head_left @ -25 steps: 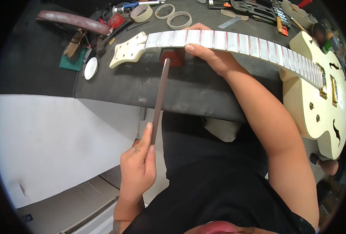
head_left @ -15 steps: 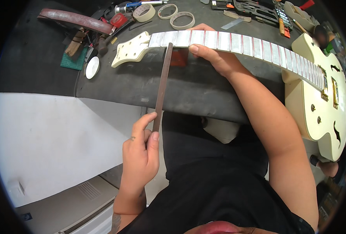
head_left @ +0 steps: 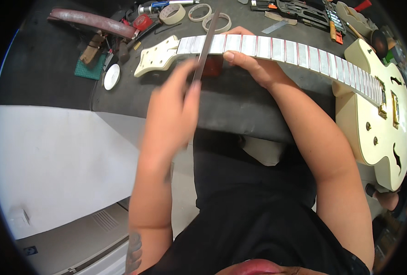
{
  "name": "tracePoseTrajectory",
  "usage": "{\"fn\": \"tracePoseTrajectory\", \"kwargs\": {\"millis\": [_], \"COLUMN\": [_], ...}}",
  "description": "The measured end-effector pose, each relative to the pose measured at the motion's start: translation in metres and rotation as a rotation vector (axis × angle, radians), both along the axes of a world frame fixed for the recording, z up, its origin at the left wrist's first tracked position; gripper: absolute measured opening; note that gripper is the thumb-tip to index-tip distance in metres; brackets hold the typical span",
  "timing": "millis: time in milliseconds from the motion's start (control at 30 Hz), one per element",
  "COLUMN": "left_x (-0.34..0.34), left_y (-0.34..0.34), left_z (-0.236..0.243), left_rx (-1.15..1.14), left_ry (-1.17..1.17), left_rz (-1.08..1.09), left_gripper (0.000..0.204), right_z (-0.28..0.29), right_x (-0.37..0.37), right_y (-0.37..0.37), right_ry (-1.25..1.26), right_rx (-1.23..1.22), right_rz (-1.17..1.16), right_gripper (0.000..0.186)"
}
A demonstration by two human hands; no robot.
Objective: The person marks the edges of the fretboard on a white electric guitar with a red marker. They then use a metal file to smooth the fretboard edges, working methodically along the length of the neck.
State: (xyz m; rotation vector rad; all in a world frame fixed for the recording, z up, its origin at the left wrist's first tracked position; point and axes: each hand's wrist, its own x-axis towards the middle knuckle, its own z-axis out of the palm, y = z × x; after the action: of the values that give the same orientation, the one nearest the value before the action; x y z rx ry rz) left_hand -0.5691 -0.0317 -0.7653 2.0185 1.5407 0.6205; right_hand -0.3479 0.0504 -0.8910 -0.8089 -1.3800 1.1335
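Observation:
A cream electric guitar (head_left: 357,107) lies across the bench, its body at the right and its headstock (head_left: 157,58) at the left. Pale tape covers the fretboard (head_left: 290,52) between the frets, with thin red lines along some of them. My left hand (head_left: 173,103), smeared by motion, grips the lower part of a narrow dark file (head_left: 208,43). The file crosses the neck near the headstock end, its far tip past the neck. Wrapped around the neck, my right hand (head_left: 247,64) has its thumb on the near edge; most of its fingers are hidden behind.
A red block (head_left: 211,67) is under the neck. Tape rolls (head_left: 172,14), a white dish (head_left: 112,76), a green mat (head_left: 89,67) and a curved reddish bar (head_left: 91,22) lie at the far left. Tool cases (head_left: 300,16) and a screwdriver (head_left: 333,31) are at the far right.
My left hand has pushed the file away from me across the neck, so its tip now reaches well beyond the far edge. My right hand stays on the neck.

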Motion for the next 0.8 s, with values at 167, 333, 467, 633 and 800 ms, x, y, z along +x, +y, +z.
{"fn": "tracePoseTrajectory", "kwargs": {"millis": [167,333,467,633,800], "left_x": [-0.054,-0.001,0.013,-0.043,-0.029], "left_y": [-0.094,0.003,0.043,-0.073,-0.058], "left_z": [-0.017,0.01,-0.005,-0.021,-0.005], "left_rx": [0.048,0.035,0.19,0.067,0.02], "left_ry": [0.022,0.109,0.083,-0.006,0.057], "left_rz": [0.02,-0.009,-0.021,0.006,0.014], "left_gripper": [0.048,0.041,0.036,0.052,0.048], "right_z": [-0.003,-0.003,0.006,-0.01,-0.001], "right_x": [-0.007,-0.005,-0.01,-0.004,0.0], "right_y": [0.004,0.002,0.002,0.005,-0.003], "right_ry": [0.011,0.035,0.022,-0.011,0.024], "right_rx": [0.033,0.018,0.018,0.133,0.005], "right_rz": [-0.037,-0.01,0.024,-0.089,-0.031], "right_gripper": [0.045,0.048,0.048,0.045,0.043]}}
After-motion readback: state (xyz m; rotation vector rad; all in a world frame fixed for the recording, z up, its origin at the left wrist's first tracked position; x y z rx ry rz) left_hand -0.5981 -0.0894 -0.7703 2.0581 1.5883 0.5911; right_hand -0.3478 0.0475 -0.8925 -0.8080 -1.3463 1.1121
